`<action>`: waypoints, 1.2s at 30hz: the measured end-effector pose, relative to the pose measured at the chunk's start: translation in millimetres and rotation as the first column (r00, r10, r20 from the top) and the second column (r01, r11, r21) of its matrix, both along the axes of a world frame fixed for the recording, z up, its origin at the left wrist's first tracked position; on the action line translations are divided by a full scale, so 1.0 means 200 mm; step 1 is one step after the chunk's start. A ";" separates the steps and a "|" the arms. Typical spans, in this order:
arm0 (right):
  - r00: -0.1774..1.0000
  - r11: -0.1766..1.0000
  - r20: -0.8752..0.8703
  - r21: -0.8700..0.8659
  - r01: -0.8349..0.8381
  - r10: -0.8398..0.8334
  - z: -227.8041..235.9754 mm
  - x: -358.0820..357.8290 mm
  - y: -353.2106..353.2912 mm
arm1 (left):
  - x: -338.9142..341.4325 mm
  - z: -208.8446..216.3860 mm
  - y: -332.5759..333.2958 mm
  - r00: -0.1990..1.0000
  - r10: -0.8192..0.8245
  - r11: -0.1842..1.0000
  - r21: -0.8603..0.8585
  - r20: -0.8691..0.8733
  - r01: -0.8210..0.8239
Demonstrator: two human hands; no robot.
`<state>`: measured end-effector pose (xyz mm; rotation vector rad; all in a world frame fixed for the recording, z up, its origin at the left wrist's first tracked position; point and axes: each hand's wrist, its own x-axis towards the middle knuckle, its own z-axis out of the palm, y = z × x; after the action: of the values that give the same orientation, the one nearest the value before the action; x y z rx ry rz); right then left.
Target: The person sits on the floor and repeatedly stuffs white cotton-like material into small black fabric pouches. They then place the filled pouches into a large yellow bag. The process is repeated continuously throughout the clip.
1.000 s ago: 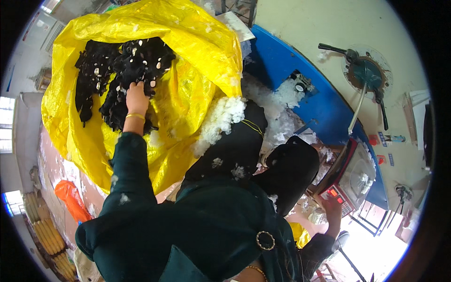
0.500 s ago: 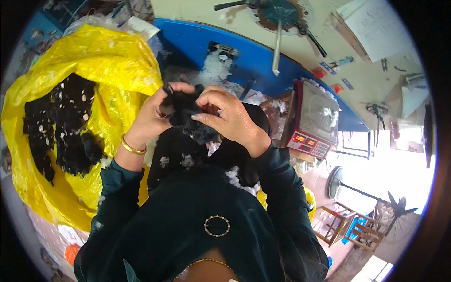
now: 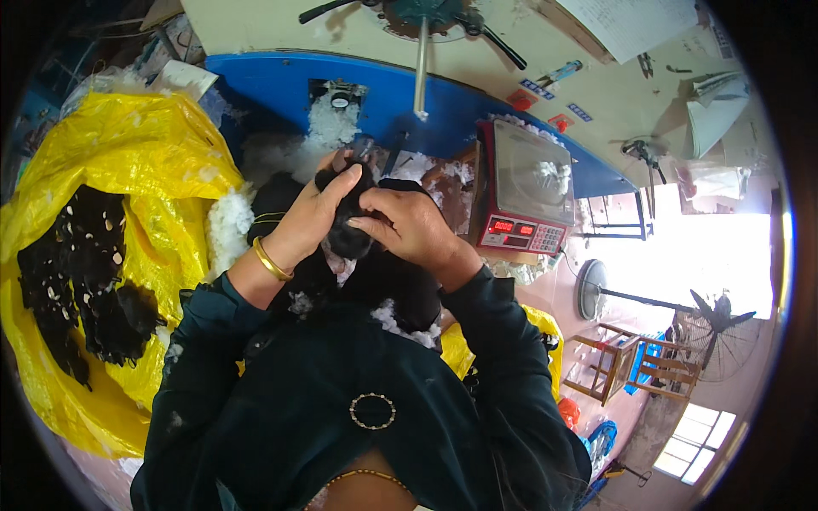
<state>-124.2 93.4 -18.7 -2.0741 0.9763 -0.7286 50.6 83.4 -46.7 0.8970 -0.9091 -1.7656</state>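
A small black plush piece (image 3: 348,237), soft and fuzzy, is held between my two hands above my lap. My left hand (image 3: 313,211) wraps its left side, with the thumb pointing up along it. My right hand (image 3: 411,225) pinches its right side between thumb and bent fingers. Part of the piece is hidden behind the fingers, so its full shape cannot be made out. Tufts of white stuffing (image 3: 405,322) cling to my dark clothes below.
At left, a yellow woven sack (image 3: 183,140) holds black plush pieces (image 3: 94,264) flecked with pale bits. A blue-fronted machine (image 3: 264,81) with a metal rod (image 3: 422,72) stands ahead, stuffing (image 3: 332,123) at its opening. A red digital scale (image 3: 520,232) sits right; farther off are a stool (image 3: 603,368) and fan (image 3: 590,289).
The view has swung so the surroundings sit farther left. My left hand has turned more upright around the black plush piece, while my right hand keeps pinching it.
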 end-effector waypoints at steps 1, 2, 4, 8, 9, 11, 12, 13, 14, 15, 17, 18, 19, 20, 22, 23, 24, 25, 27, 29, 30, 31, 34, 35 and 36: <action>0.988 0.985 -0.151 -0.173 0.006 -0.033 0.00 -0.04 0.00 | -0.02 -0.02 0.00 0.999 0.008 1.000 -0.029 0.034 -0.007; 0.980 0.972 -0.198 -0.232 -0.041 -0.006 -0.01 -0.07 -0.01 | -0.05 -0.01 0.00 0.993 0.033 0.997 -0.073 0.117 -0.024; 0.972 0.948 -0.231 -0.316 -0.027 -0.049 0.03 -0.13 -0.05 | -0.11 -0.04 -0.01 0.973 0.090 0.984 -0.172 0.215 -0.053; 0.942 0.859 -0.070 -0.437 0.266 -0.327 0.19 -0.13 -0.25 | -0.20 0.20 -0.22 0.998 0.057 0.977 0.205 0.004 -0.057; 0.911 0.815 -0.042 -0.466 0.344 -0.409 0.21 -0.09 -0.34 | -0.18 0.14 -0.34 1.000 0.003 0.977 0.213 -0.013 0.000; 0.833 0.687 0.070 -0.530 0.497 -0.549 0.17 -0.05 -0.56 | -0.22 0.16 -0.43 0.991 0.066 0.993 0.105 -0.115 -0.054; 0.810 0.643 0.114 -0.550 0.534 -0.575 0.14 -0.01 -0.65 | -0.23 0.17 -0.46 0.982 0.093 0.995 0.052 -0.163 -0.086; 0.803 0.645 0.139 -0.523 0.557 -0.580 0.12 -0.05 -0.73 | -0.24 0.17 -0.46 0.996 0.087 0.996 0.005 -0.023 -0.087; 0.802 0.671 0.099 -0.494 0.553 -0.589 0.12 -0.06 -0.80 | -0.22 0.18 -0.42 0.987 0.104 0.994 -0.043 0.121 -0.099; 0.789 0.681 0.057 -0.470 0.562 -0.612 0.13 -0.11 -0.86 | -0.22 0.19 -0.39 0.961 0.107 0.992 -0.095 0.257 -0.085; 0.825 0.663 0.090 -0.549 0.509 -0.558 0.14 -0.14 -0.96 | -0.23 0.19 -0.37 0.971 0.113 0.980 -0.184 0.210 -0.075; 0.844 0.655 0.105 -0.584 0.480 -0.526 0.14 -0.14 -0.98 | -0.22 0.17 -0.38 0.976 0.104 0.974 -0.216 0.189 -0.062; 0.841 0.660 0.110 -0.569 0.490 -0.529 0.12 -0.14 -0.98 | -0.22 0.17 -0.38 0.981 0.093 0.967 -0.250 0.169 -0.048; 0.841 0.670 0.110 -0.553 0.494 -0.530 0.12 -0.13 -0.97 | -0.23 0.17 -0.38 0.982 0.124 0.948 -0.309 0.141 -0.076; 0.834 0.682 0.064 -0.543 0.490 -0.548 0.11 -0.12 -0.91 | -0.22 0.17 -0.36 0.848 0.228 0.871 -0.489 0.478 0.041; 0.824 0.707 0.048 -0.488 0.512 -0.564 0.10 -0.12 -0.86 | -0.22 0.18 -0.34 0.739 0.294 0.823 -0.554 0.607 0.128; 0.828 0.698 0.079 -0.498 0.515 -0.554 0.09 -0.12 -0.83 | -0.24 0.22 -0.30 0.650 0.403 0.755 -0.636 0.644 0.161; 0.832 0.689 0.110 -0.507 0.517 -0.544 0.08 -0.12 -0.80 | -0.24 0.21 -0.28 0.652 0.392 0.766 -0.623 0.649 0.160; 0.832 0.721 0.160 -0.432 0.542 -0.531 0.10 -0.09 -0.72 | -0.24 0.18 -0.24 0.648 0.374 0.786 -0.598 0.664 0.158; 0.834 0.795 0.113 -0.257 0.550 -0.540 0.13 -0.09 -0.63 | -0.18 0.12 -0.25 0.701 0.483 0.638 -0.760 0.524 0.129; 0.822 0.808 0.119 -0.150 0.569 -0.557 0.14 -0.09 -0.60 | -0.15 0.12 -0.24 0.819 0.314 0.766 -0.638 0.480 0.080; 0.803 0.788 0.078 -0.157 0.595 -0.591 0.15 -0.10 -0.62 | -0.14 0.13 -0.23 0.910 0.148 0.870 -0.488 0.387 0.066; 0.726 0.711 0.043 -0.173 0.682 -0.686 0.17 -0.05 -0.78 | -0.14 0.19 -0.42 0.978 -0.106 0.991 0.066 -0.179 0.119; 0.647 0.630 -0.046 -0.291 0.720 -0.761 0.18 -0.03 -0.89 | -0.18 0.26 -0.46 0.964 -0.068 0.982 0.152 -0.255 0.110; 0.636 0.607 -0.002 -0.301 0.735 -0.772 0.18 0.00 -0.99 | -0.15 0.13 -0.56 0.958 -0.076 0.986 0.123 -0.278 0.114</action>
<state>-124.2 -103.7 16.6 -1.8921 1.9966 -1.2154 20.2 -28.6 -21.0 0.6820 -0.6659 -1.9968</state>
